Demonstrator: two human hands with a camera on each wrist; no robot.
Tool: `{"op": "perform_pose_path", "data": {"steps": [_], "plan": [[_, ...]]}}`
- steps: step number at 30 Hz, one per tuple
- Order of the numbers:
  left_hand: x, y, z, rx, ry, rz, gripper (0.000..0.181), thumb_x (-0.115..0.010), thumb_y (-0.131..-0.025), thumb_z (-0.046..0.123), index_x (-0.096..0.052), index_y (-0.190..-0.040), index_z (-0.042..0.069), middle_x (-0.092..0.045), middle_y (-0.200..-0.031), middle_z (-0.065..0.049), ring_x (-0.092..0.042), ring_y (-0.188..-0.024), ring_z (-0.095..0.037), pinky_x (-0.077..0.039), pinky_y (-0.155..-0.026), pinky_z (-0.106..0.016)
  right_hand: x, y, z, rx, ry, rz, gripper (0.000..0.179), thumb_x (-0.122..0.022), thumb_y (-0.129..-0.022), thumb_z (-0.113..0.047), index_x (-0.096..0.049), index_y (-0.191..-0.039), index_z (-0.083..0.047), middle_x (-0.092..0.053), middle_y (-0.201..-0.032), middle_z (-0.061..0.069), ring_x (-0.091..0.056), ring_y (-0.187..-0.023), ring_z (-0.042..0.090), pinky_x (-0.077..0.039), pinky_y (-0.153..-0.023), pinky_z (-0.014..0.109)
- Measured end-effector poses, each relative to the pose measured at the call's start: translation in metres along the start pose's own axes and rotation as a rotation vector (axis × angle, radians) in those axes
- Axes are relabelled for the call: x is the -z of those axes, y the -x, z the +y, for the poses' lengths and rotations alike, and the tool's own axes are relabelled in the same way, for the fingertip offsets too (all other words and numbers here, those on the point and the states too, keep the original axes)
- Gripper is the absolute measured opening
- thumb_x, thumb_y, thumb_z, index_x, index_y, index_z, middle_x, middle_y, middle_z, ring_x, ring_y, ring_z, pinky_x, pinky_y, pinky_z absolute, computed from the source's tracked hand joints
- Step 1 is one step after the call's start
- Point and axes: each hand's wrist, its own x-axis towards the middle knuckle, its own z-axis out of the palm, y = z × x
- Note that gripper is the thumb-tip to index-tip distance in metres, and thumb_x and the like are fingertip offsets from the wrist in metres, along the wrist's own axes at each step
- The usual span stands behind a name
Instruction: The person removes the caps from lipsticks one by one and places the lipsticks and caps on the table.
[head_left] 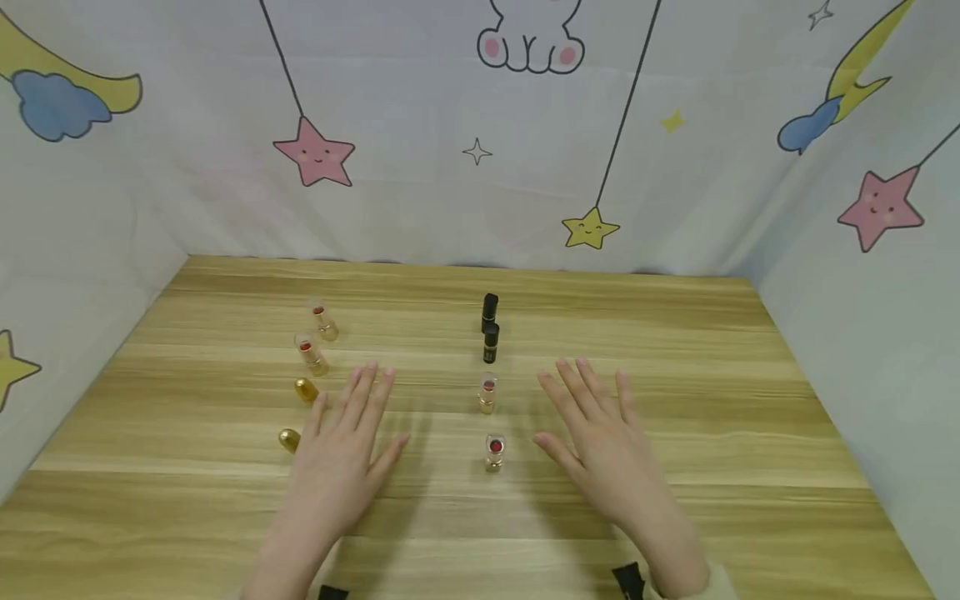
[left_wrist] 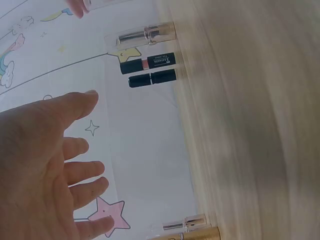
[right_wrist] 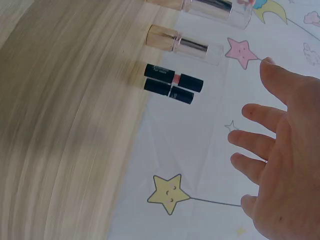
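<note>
Both hands are held palm down over the table with their fingers spread and nothing in them. My left hand (head_left: 339, 454) is nearest two gold lipstick tubes (head_left: 305, 389), partly covering the nearer one. Beyond those stand two clear-capped lipsticks (head_left: 312, 357) with red tips. My right hand (head_left: 606, 437) is to the right of a middle row. That row has two clear-capped lipsticks (head_left: 494, 454) in front and two black lipstick tubes (head_left: 491, 343) behind. In the right wrist view the black tubes (right_wrist: 167, 85) stand upright on the wood, side by side.
The wood-grain table (head_left: 712, 358) is bordered at the back and both sides by a white cloth (head_left: 420, 200) printed with stars, moons and clouds. Dark straps (head_left: 628, 579) show near the wrists at the bottom of the head view.
</note>
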Motion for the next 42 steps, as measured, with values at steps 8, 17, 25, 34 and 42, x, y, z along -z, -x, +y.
{"op": "perform_pose_path", "data": {"steps": [8,17,25,34,42], "plan": [[0.004,0.003,-0.008,-0.017,0.007,0.175,0.077,-0.066,-0.088,0.033,-0.027,-0.152,0.019,-0.041,-0.150,-0.016,-0.041,-0.136,-0.036,-0.025,-0.111,-0.060,-0.002,-0.008,-0.018,0.057,-0.023,0.023,0.063,-0.049,-0.096,-0.051,-0.030,-0.151,-0.026,-0.028,-0.159,0.001,-0.018,-0.150,0.022,0.004,-0.122,0.048],[0.003,0.011,-0.019,-0.031,0.049,0.356,0.069,-0.070,-0.081,0.026,-0.044,-0.143,0.011,-0.054,-0.135,-0.019,-0.051,-0.122,-0.039,-0.035,-0.103,-0.058,-0.006,-0.018,-0.039,0.147,-0.027,0.071,0.061,-0.049,-0.096,-0.049,-0.033,-0.150,-0.026,-0.037,-0.155,0.001,-0.028,-0.147,0.021,-0.002,-0.123,0.046],[0.004,0.017,-0.028,0.013,0.065,0.461,0.061,-0.071,-0.078,0.021,-0.052,-0.133,0.004,-0.061,-0.121,-0.020,-0.058,-0.104,-0.043,-0.044,-0.087,-0.058,-0.010,-0.024,-0.056,0.217,-0.001,0.095,0.057,-0.053,-0.095,-0.047,-0.043,-0.144,-0.020,-0.043,-0.151,0.002,-0.030,-0.146,0.019,-0.011,-0.122,0.047],[0.011,0.027,-0.034,0.164,0.077,0.414,0.065,-0.078,-0.076,0.020,-0.052,-0.131,-0.002,-0.063,-0.110,-0.025,-0.061,-0.092,-0.043,-0.048,-0.071,-0.055,-0.013,-0.031,-0.077,0.288,0.009,0.108,0.053,-0.051,-0.096,-0.047,-0.046,-0.141,-0.019,-0.043,-0.151,0.002,-0.033,-0.144,0.019,-0.013,-0.123,0.044],[0.011,0.033,-0.037,0.246,0.104,0.386,0.065,-0.078,-0.075,0.024,-0.053,-0.131,0.000,-0.062,-0.114,-0.023,-0.062,-0.092,-0.042,-0.047,-0.072,-0.054,-0.017,-0.038,-0.096,0.343,0.008,0.100,0.051,-0.052,-0.096,-0.046,-0.046,-0.139,-0.021,-0.044,-0.150,0.001,-0.034,-0.144,0.018,-0.016,-0.122,0.045]]}}
